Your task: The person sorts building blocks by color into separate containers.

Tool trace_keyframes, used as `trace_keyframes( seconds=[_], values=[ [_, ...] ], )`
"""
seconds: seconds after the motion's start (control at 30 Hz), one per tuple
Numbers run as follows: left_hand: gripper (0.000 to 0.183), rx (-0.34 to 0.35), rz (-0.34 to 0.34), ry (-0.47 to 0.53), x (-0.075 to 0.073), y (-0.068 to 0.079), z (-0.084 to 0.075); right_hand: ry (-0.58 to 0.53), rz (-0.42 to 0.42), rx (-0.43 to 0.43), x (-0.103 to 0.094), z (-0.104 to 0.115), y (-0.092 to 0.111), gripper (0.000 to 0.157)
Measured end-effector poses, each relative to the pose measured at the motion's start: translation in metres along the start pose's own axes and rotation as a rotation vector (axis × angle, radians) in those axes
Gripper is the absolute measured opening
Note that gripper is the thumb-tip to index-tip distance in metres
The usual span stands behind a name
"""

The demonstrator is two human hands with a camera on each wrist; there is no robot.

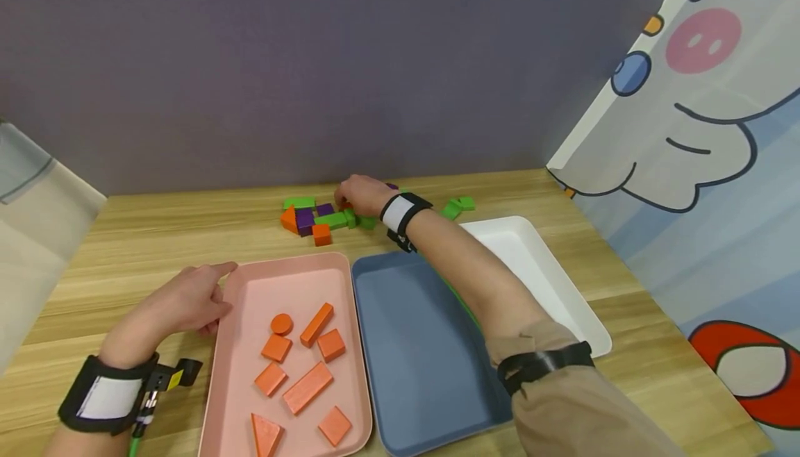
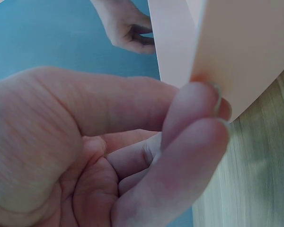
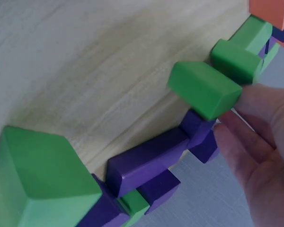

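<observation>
My left hand [image 1: 194, 298] pinches the side rim of the pink tray [image 1: 250, 271] near its far left corner; in the left wrist view, thumb and finger meet over the tray wall [image 2: 255, 42]. Several orange blocks, among them a long orange block [image 1: 307, 387] and an orange triangle [image 1: 266, 435], lie inside that tray. My right hand [image 1: 365, 195] reaches into the row of loose blocks at the back, fingers bent down. In the right wrist view its fingertips are partly hidden right beside a green block [image 3: 203, 90]; I cannot tell what they hold.
A blue-grey tray [image 1: 431, 374] stands right of the pink one, and a white tray [image 1: 562, 283] lies partly behind my right forearm. Around the right hand are purple blocks [image 1: 304, 221], an orange cube [image 1: 321, 235] and green blocks [image 1: 459, 207]. A grey panel [image 1: 281, 75] rises behind.
</observation>
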State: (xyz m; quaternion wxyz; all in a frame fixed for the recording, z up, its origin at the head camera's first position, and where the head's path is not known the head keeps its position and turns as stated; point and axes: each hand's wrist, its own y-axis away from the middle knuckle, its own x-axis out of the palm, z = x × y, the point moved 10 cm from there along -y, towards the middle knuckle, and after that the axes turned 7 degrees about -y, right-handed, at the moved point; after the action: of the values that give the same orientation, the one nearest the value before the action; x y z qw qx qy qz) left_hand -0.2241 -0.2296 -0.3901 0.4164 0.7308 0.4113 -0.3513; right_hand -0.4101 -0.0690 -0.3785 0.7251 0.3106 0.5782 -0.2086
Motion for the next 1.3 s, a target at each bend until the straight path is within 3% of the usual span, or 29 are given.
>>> trace_keyframes(
  seconds=[0.33,0.57,0.73,0.87,1.1,1.3],
  values=[
    [0.068,0.004,-0.004,-0.002,-0.001,-0.001,0.001,0.045,0.026,-0.008,0.005,0.000,-0.001,0.023],
    [0.068,0.003,-0.004,0.005,0.000,-0.002,0.002,0.059,-0.059,-0.056,-0.024,0.015,0.008,0.012],
    [0.068,-0.001,-0.008,0.000,-0.002,-0.002,0.003,0.036,-0.103,-0.181,-0.052,0.056,0.019,0.006],
    [0.069,-0.001,-0.005,-0.008,-0.003,-0.001,0.004,0.037,-0.070,-0.303,-0.054,0.101,0.031,0.008],
    [0.069,-0.009,-0.001,-0.019,-0.005,-0.001,0.005,0.095,0.045,-0.493,-0.023,0.179,0.060,0.009],
    [0.068,-0.008,0.004,-0.024,-0.006,-0.002,0.005,0.135,0.165,-0.541,0.010,0.211,0.074,0.021]
  ],
)
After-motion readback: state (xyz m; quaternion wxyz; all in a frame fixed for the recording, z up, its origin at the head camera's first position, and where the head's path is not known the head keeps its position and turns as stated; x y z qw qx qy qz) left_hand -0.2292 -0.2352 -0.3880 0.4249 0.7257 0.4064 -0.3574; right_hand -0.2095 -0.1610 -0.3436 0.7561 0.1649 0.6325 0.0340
